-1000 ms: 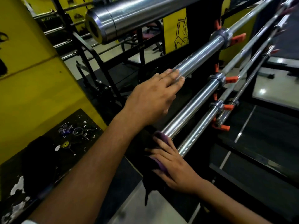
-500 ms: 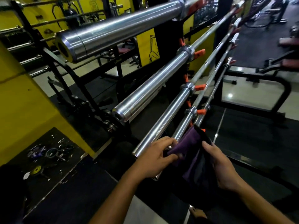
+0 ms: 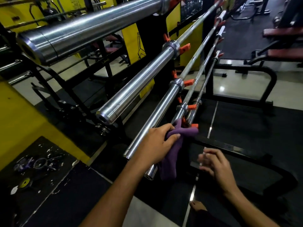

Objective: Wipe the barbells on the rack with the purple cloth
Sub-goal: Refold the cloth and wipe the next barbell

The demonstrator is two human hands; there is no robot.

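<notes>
Left hand: gripping the purple cloth around the fourth bar near its end.
Right hand: hovering apart, blurred, fingers loosely spread, holding nothing.
Rack: holding bars on orange pegs.

Right hand let go of purple cloth & pulled back, blurred; left hand now grips it alone vs. lower barbell sleeve.

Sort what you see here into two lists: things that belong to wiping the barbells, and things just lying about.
Belongs to the job:
- soft purple cloth, gripped by the left hand
- long shiny steel barbells on the black metal rack
- right hand, holding nothing

Just lying about:
- small yellow disc and scattered metal bits on the black mat
- padded red benches behind
</notes>
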